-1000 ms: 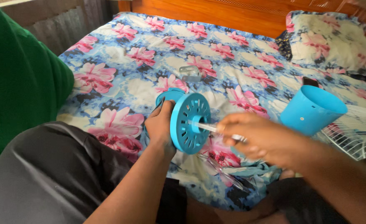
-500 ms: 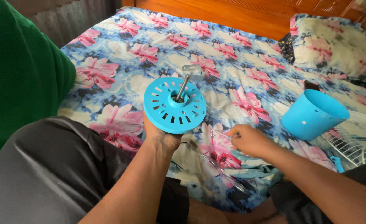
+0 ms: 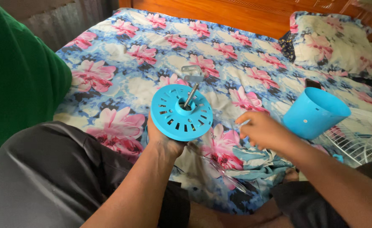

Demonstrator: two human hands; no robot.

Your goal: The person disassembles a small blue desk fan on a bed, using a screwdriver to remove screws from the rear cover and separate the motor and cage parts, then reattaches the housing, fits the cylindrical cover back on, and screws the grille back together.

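My left hand (image 3: pixel 165 142) grips from below a round blue slotted fan motor housing (image 3: pixel 181 112), its flat face turned up and a metal shaft (image 3: pixel 190 96) sticking out of its centre. My right hand (image 3: pixel 262 128) hovers to the right of it, over the flowered bedsheet (image 3: pixel 143 55), fingers pinched on a small pale part that is too small to name. A blue cone-shaped cover (image 3: pixel 314 112) lies on its side further right. A small grey metal bracket (image 3: pixel 191 72) rests on the sheet behind the housing.
A white wire fan guard (image 3: pixel 357 135) lies at the right edge. A flowered pillow (image 3: pixel 335 42) and a dark phone (image 3: pixel 313 83) sit at the back right, before a wooden headboard (image 3: pixel 236 12). A green cushion (image 3: pixel 17 71) rises at left.
The left hand has turned the blue housing from edge-on to face-up and lifted it. The right hand came off the shaft and moved right, over the sheet.
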